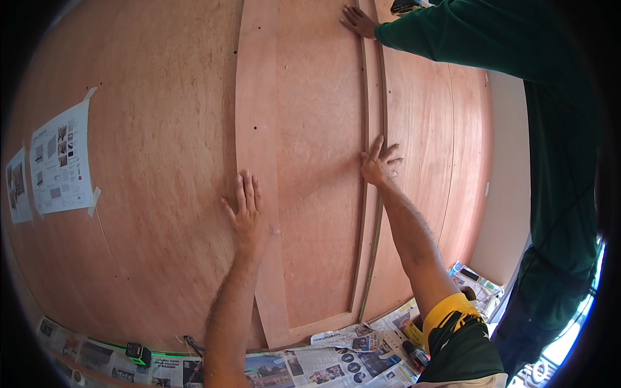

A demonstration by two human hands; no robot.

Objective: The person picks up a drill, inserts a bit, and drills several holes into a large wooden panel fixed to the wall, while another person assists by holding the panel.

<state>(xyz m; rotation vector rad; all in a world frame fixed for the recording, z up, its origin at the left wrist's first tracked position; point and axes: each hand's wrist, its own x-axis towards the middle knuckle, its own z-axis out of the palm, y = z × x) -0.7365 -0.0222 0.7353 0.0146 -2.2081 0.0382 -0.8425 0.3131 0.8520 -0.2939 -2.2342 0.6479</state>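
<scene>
My left hand (243,210) lies flat with fingers apart on a wide vertical plywood strip (257,90) against the plywood panel (162,116). To the right, my right hand (378,163) rests spread on a narrow vertical wooden batten (371,97), its fingers reaching over the batten's right edge. Above it, a co-worker's hand (358,21) presses near the top of that batten, the arm in a green sleeve (446,35) coming from the right.
Printed sheets (60,165) are taped at the left. Newspapers (288,370) line the bottom edge, with a green laser level (138,354) and a drill (416,355). The co-worker stands at the right, beside a pale wall (501,161) and dark cables.
</scene>
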